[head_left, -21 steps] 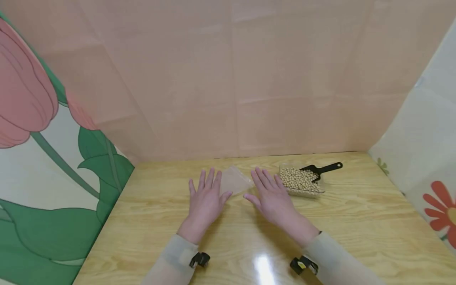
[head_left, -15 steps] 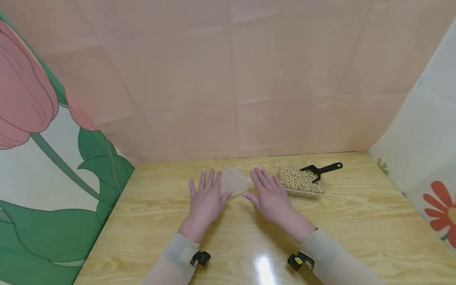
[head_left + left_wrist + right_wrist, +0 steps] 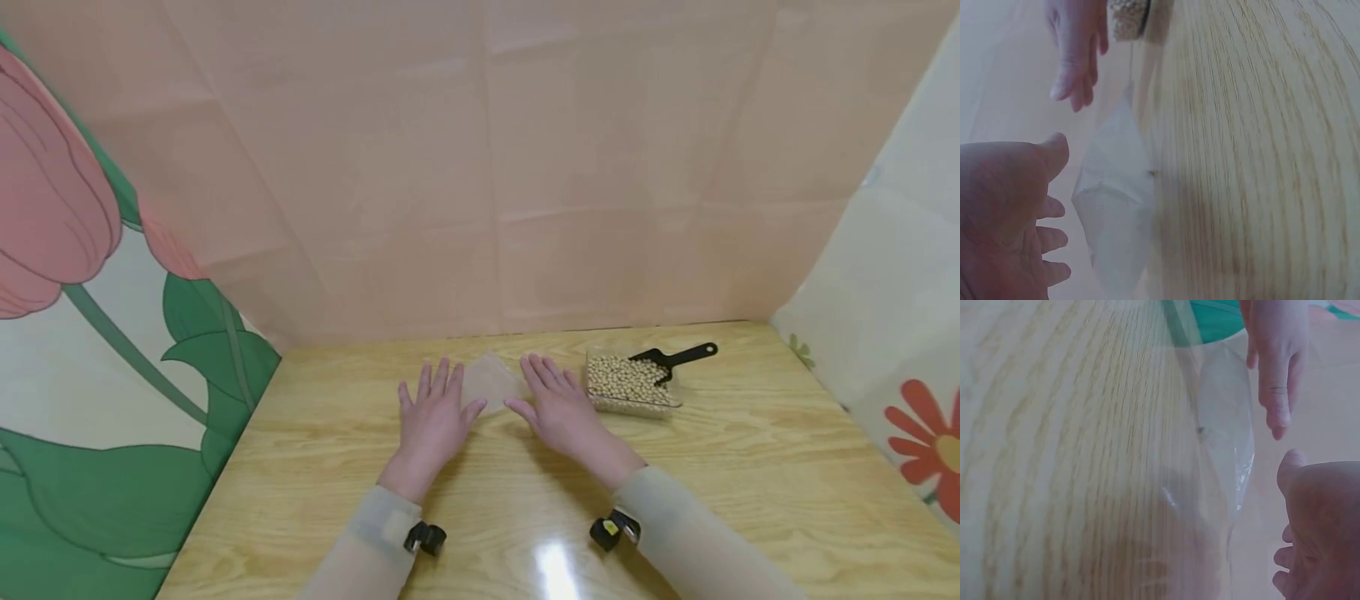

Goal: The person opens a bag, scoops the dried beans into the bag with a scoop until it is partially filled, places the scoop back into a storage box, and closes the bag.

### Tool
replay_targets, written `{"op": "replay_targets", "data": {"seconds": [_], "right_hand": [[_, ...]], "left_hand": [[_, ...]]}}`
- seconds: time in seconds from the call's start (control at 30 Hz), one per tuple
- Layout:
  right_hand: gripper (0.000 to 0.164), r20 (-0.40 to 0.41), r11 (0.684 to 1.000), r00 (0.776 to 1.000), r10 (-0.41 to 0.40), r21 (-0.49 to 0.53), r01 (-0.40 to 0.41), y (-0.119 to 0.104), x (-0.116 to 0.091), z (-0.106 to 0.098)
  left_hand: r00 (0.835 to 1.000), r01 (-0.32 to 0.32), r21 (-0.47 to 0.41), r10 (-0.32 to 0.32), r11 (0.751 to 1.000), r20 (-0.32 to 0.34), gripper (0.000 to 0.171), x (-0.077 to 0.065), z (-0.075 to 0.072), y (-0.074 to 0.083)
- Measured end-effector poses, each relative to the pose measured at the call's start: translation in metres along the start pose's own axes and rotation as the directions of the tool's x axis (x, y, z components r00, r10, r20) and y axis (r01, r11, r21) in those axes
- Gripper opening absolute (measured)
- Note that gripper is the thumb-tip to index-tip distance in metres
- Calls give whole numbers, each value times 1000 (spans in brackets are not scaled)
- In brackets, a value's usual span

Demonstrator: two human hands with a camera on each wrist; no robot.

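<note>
head view shows my right hand (image 3: 564,414) shifted inward, from overlapping the clear rectangular plastic box (image 3: 637,409) of pale round beans (image 3: 622,380) to just left of it; my left hand (image 3: 435,427) barely moves. both have fingers extended and grip nothing. the flat translucent plastic bag (image 3: 491,384) lies on the pale wood-grain table (image 3: 330,475) between them, so i judge handling it has not begun; the black scoop (image 3: 678,358) rests among the beans.
</note>
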State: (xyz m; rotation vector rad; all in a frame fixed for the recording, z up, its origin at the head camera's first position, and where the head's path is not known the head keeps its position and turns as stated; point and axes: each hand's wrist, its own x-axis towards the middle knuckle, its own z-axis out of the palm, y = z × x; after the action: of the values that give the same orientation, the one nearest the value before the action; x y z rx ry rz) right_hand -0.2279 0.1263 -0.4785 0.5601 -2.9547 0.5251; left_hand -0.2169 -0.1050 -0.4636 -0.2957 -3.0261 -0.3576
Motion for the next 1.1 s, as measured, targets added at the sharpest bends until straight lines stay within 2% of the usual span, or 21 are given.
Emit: {"op": "replay_targets", "data": {"seconds": [0.27, 0.5, 0.73, 1.1], "right_hand": [[87, 1, 1000, 1000, -11, 26, 11, 17, 10, 19], [88, 15, 999, 1000, 0, 48, 0, 25, 16, 25], [93, 31, 999, 999, 19, 49, -21, 30, 24, 31], [85, 31, 998, 999, 41, 48, -42, 37, 36, 39]], "left_hand": [[1000, 6, -16, -6, 1000, 20, 78, -1, 6, 0], [1000, -1, -17, 2, 1000, 8, 78, 1, 9, -2], [1000, 5, -29, -4, 1000, 29, 77, 3, 14, -4], [999, 6, -75, -3, 997, 46, 76, 0, 18, -6]]}}
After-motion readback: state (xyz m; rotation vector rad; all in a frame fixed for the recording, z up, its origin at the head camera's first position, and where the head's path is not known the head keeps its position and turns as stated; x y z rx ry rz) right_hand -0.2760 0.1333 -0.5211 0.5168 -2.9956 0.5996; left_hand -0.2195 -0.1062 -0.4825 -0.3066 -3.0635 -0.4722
